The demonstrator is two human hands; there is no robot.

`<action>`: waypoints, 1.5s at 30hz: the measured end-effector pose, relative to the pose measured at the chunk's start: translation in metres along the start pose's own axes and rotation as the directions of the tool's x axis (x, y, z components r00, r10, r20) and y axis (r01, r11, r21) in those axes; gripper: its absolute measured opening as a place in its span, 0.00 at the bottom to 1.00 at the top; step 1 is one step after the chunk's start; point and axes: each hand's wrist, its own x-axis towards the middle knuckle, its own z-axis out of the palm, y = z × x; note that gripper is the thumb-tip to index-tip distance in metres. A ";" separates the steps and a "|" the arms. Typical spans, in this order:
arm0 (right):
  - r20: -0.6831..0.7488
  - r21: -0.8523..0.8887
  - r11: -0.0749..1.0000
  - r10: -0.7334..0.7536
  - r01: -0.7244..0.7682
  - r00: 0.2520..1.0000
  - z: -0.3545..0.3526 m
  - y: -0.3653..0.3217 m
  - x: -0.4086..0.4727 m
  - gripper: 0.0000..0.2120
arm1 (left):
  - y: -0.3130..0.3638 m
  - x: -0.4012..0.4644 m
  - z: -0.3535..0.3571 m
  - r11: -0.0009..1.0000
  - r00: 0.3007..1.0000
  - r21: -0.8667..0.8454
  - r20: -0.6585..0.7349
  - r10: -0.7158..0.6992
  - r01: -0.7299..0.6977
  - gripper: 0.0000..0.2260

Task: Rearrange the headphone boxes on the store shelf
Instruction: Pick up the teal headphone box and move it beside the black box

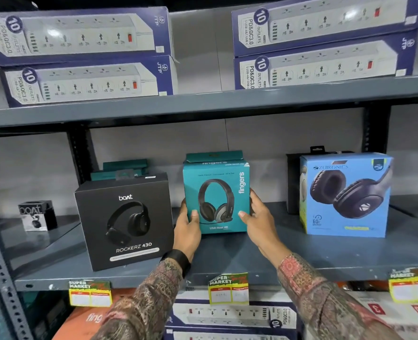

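A teal "fingers" headphone box (216, 192) stands upright in the middle of the grey middle shelf (301, 256). My left hand (187, 229) grips its lower left edge and my right hand (259, 220) grips its lower right edge, thumbs on the front face. A black boAt Rockerz 430 box (123, 223) stands to the left, close to my left hand. A light blue Zebronics headphone box (345, 195) stands to the right. More teal boxes (124, 169) sit behind the black box.
A small boAt box (37, 215) sits far left on the shelf. Power strip boxes (80, 57) fill the upper shelf and the lower one (230, 315). Price tags (228, 288) hang on the shelf's front lip. A black upright (79, 153) stands behind.
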 end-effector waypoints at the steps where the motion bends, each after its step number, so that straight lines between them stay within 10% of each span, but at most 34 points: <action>1: -0.016 -0.016 0.999 -0.029 0.028 0.999 -0.004 -0.005 -0.001 0.33 | 0.005 -0.003 0.000 1.000 1.000 0.001 0.002 0.028 -0.028 0.22; 11: -0.057 0.027 0.990 -0.135 0.136 0.989 -0.056 -0.037 -0.057 0.32 | 0.039 -0.058 -0.016 0.970 0.976 0.114 0.064 0.210 -0.216 0.23; 45: -0.009 0.053 0.990 -0.129 0.129 0.992 -0.054 -0.062 -0.114 0.29 | 0.054 -0.116 -0.042 0.992 0.991 0.007 0.050 0.124 -0.124 0.22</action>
